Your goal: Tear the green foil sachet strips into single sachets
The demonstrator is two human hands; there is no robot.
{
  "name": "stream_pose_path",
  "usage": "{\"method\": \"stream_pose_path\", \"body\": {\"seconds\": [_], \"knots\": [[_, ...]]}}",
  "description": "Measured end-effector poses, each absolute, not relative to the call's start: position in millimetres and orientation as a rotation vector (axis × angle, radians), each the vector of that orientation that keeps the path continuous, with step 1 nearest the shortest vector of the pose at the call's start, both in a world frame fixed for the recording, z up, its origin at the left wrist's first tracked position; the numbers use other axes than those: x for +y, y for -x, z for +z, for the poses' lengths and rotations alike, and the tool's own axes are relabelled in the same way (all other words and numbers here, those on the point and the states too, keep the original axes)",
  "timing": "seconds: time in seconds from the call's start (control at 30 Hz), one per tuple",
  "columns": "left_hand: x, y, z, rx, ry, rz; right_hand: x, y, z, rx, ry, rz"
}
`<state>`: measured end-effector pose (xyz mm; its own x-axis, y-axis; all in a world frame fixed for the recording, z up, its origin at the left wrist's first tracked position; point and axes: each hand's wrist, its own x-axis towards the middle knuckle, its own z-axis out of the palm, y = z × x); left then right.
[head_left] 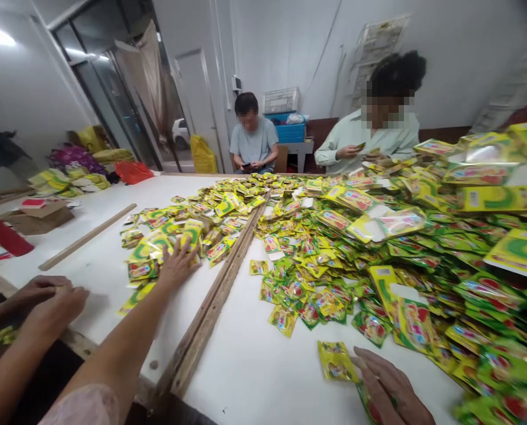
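My left hand (179, 265) reaches across the wooden strip's left side, fingers spread over a heap of yellow-green printed boxes (150, 248). It rests against the boxes and is not closed round any of them. At the lower right, my right hand (389, 386) has its fingers together round a green sachet (366, 401), partly hidden beneath the hand. A yellow sachet (336, 360) lies at its fingertips. Close by spreads a large pile of small yellow and green sachets (307, 289). An upright-printed box (411, 319) with an open flap lies on the pile's near edge.
Raised wooden strips (221, 289) divide the white table (245, 372). A co-worker's hands (55, 301) are close together at the left edge. Two people sit across the table, one handling packets. More boxes (497, 198) heap up at right. A cardboard carton (42, 218) stands far left.
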<state>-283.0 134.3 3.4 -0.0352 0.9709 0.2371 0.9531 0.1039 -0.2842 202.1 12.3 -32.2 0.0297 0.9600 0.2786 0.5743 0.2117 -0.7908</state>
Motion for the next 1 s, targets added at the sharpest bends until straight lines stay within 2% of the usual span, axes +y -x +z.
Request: {"method": "stream_pose_path", "body": {"seconds": [0.27,0.4,0.53,0.7,0.87,1.0], "knots": [[157,280,38,-2.285,1.783,0.151,3,-231,7,-1.519,1.674,0.41],[149,220,57,-2.234,1.671,-0.165,14,-255,15,-1.589,1.801,0.295],[127,121,68,-2.361,1.833,-0.413,52,-243,14,-1.994,1.814,0.208],[92,7,45,-2.303,2.457,-0.184,89,-212,3,-2.469,1.914,-0.083],[69,-43,12,-1.985,2.743,-0.089,78,-217,-1,-2.514,1.856,0.007],[67,-46,4,-2.223,2.834,-0.049,57,-222,2,-2.448,1.663,0.111]]}}
